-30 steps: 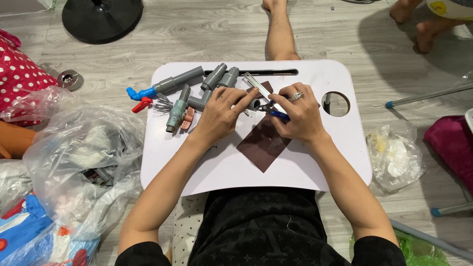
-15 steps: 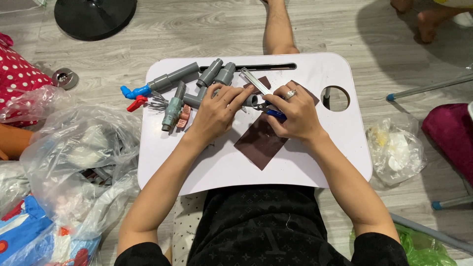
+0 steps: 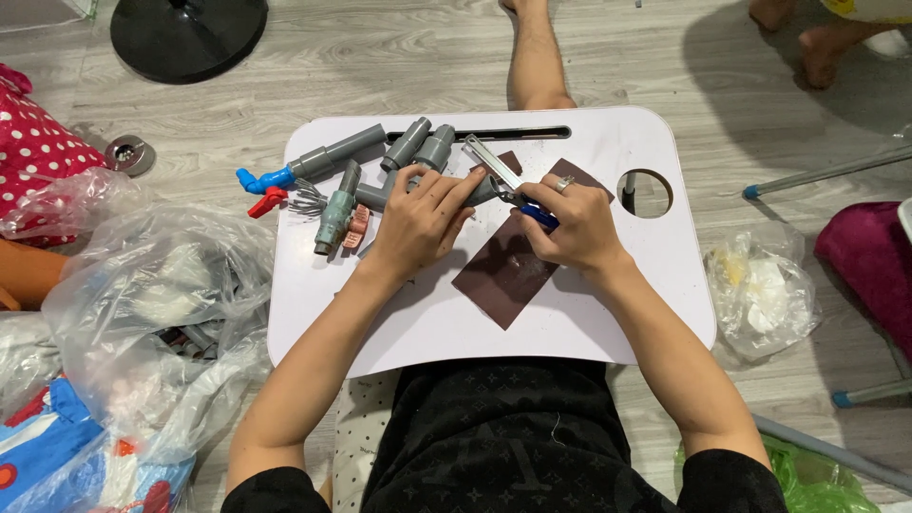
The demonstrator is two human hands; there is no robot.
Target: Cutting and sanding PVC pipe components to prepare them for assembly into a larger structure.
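Note:
My left hand [image 3: 423, 223] rests on a grey pipe fitting [image 3: 380, 198] at the middle of the white lap tray [image 3: 608, 323], fingers curled over it. My right hand [image 3: 570, 230], with a ring on one finger, grips a blue-handled tool [image 3: 535, 214] whose flat metal blade [image 3: 491, 160] points up and left toward the fitting. Both hands lie over a dark brown sheet [image 3: 499, 280] lying flat on the tray.
More grey pipe pieces [image 3: 334, 220], a blue valve [image 3: 258, 179] and a red handle [image 3: 268, 201] lie on the tray's left part. Clear plastic bags [image 3: 152, 313] sit on the floor at left, another bag [image 3: 760, 285] at right. A black round base [image 3: 188, 33] stands at the far left.
Both hands stay together at the tray's middle with the same hold. The view has shifted slightly; nothing has been picked up or let go.

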